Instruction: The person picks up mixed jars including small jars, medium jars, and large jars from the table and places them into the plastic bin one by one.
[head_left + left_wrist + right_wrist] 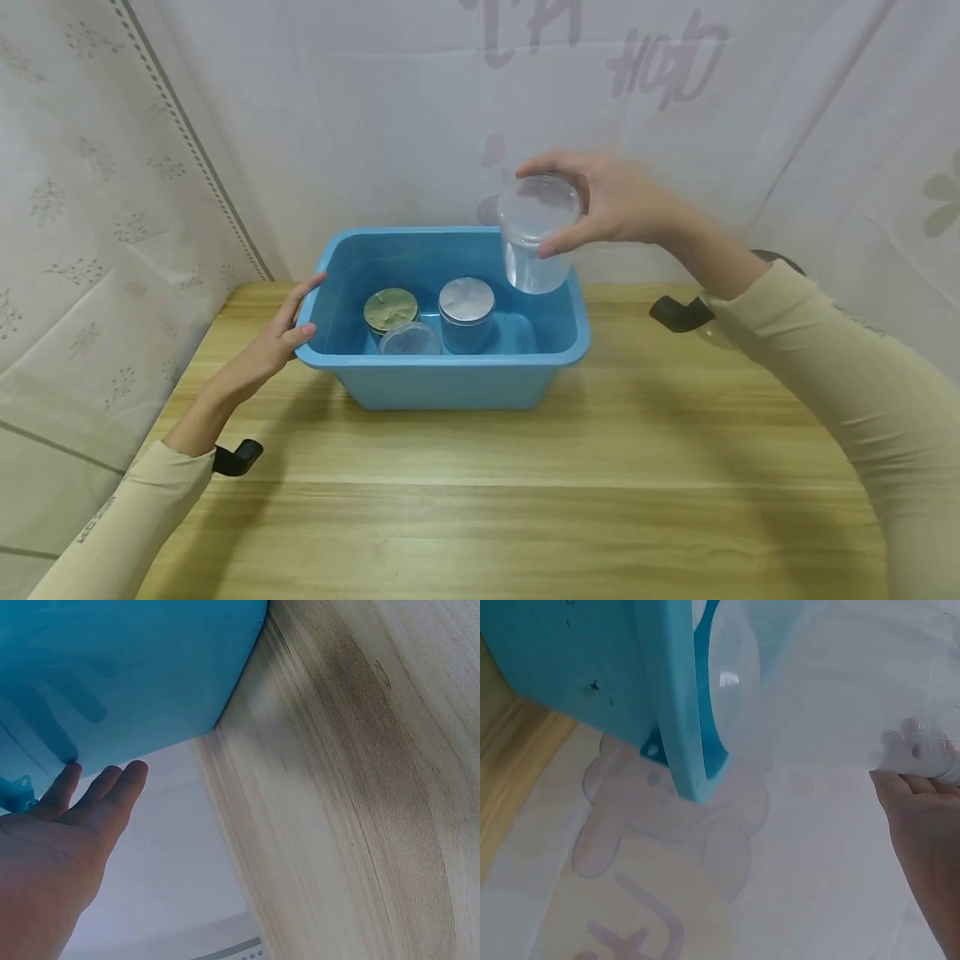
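My right hand (pixel 611 200) grips a clear plastic jar (pixel 534 262) near its lidded top, thumb on the near side and fingers on the far side. The jar is over the right end of a blue plastic tub (pixel 442 383), overlapping its back rim in the head view. My left hand (pixel 273 337) rests at the tub's left end, fingers extended along the outside and thumb at the rim. Inside the tub stand a jar with a gold lid (pixel 391 309), a jar with a silver lid (pixel 467 300) and a clear-lidded jar (pixel 410 340), partly hidden by the front wall.
The tub stands on a wood-grain table (pixel 480 508), toward its back edge. A pale printed curtain (pixel 360 108) hangs behind the table and along the left side. Black wrist mounts (pixel 238 458) stick out by both sleeves.
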`<control>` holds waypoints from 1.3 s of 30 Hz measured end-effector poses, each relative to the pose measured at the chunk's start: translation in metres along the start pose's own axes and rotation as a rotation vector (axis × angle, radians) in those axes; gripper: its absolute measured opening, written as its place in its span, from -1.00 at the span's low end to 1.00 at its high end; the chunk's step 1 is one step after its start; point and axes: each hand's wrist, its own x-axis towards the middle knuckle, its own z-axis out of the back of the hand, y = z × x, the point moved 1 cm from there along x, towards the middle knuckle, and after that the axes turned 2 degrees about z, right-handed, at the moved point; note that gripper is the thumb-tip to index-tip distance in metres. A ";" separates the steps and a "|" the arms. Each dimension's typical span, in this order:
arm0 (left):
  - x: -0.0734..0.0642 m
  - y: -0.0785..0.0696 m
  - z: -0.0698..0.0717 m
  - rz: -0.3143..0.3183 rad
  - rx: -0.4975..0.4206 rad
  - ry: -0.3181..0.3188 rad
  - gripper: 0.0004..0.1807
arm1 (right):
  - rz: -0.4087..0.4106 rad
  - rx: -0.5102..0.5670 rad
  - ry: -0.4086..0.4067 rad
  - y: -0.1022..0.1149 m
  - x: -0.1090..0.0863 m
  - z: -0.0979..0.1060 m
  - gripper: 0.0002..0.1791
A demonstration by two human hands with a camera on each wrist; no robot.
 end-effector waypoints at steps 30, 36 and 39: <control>0.002 0.000 -0.003 -0.018 0.000 0.004 -0.25 | 0.140 0.299 0.348 0.008 0.029 -0.045 -0.08; 0.001 0.000 -0.002 -0.012 -0.002 0.002 -0.25 | 0.150 0.283 0.383 0.009 0.032 -0.051 -0.09; 0.002 0.001 -0.002 -0.010 -0.008 0.001 -0.25 | 0.154 0.279 0.397 0.010 0.033 -0.053 -0.09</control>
